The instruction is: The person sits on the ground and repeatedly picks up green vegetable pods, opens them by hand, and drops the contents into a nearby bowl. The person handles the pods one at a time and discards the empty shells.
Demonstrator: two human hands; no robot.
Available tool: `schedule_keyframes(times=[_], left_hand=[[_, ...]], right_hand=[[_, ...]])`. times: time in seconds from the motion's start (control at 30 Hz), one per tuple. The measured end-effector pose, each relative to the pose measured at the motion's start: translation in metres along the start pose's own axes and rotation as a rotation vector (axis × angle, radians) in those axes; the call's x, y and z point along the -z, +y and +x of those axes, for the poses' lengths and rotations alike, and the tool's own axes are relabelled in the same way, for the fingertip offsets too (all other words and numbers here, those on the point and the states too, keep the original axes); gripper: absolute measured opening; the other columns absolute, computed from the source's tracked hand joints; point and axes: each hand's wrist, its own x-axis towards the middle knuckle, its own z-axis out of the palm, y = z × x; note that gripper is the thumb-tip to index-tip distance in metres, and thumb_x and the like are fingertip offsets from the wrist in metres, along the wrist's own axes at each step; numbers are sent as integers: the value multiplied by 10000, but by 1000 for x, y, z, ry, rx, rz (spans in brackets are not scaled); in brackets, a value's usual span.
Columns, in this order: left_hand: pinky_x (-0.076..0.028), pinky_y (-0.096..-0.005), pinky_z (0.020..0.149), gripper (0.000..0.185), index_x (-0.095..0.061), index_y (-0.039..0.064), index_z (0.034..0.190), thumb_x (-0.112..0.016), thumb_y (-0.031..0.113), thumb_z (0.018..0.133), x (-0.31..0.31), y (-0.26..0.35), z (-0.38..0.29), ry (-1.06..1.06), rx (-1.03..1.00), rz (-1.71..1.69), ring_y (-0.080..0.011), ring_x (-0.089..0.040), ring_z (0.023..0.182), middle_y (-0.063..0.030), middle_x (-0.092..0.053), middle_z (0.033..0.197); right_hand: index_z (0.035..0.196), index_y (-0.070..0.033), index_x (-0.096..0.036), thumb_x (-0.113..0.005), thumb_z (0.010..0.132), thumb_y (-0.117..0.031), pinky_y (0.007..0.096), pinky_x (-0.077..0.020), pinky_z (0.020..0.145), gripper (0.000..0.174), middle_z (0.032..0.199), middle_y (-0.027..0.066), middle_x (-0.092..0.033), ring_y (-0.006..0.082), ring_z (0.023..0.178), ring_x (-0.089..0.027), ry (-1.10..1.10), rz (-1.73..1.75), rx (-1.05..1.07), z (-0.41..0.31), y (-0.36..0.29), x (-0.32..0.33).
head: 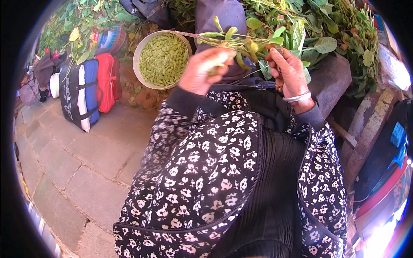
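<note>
A cut soybean plant [238, 42] with pods and leaves stretches across my lap between my two hands. My right hand [288, 69], with a pale bangle at the wrist, grips its stems at the leafy end. Curled fingers of my left hand [208, 66] are just below the pod-bearing stems, with something green, apparently pods, partly showing in them. A fuzzy yellow-green pod [242, 61] hangs between the hands. Left of my left hand stands a round pale bowl [136, 61] filled with small green beans or pods [163, 59]; which of these, I cannot tell.
Heaped leafy plants [350, 35] lie beyond my knees, with more greenery [80, 16] at upper left around a plastic basket [113, 40]. A black bag [69, 93] and red bag [105, 84] stand on the paved floor [96, 151]. A worn wooden frame [371, 119] is at right.
</note>
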Motion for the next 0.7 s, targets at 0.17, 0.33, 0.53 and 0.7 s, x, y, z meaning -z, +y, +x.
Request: schedule_keyframes(times=[0.17,0.33,0.53,0.7], left_hand=[[-347,-167,460,276,-638,11,922,-488,242,908,87,12,-2,644,-309,249,-38,-459,589,16,-541,712],[-478,-305,733,142,-679,100,919,-602,152,811,192,-6,15,787,-818,1528,-227,-608,817,-78,-640,925],[-479,-314,648,114,-659,84,861,-670,148,768,36,-13,6,543,-752,1167,-216,-607,722,-74,-620,842],[-468,-327,592,130,-639,75,816,-698,148,726,8,-35,19,610,-780,1276,-227,-602,675,-68,-606,798]], right_hand=[[1087,-14,-506,-501,917,-156,167,-352,420,221,747,40,-560,43,550,-464,27,0,-20,-20,-7,-5],[1013,-6,-537,-532,897,-161,175,-363,424,194,672,24,-559,39,500,-459,-116,-184,5,-24,11,-14],[974,14,-591,-571,867,-162,190,-406,521,207,706,8,-588,41,576,-482,-212,-466,201,-15,19,-26],[1032,41,-595,-601,849,-150,198,-420,570,266,760,28,-621,44,631,-489,-121,-626,432,0,32,-39]])
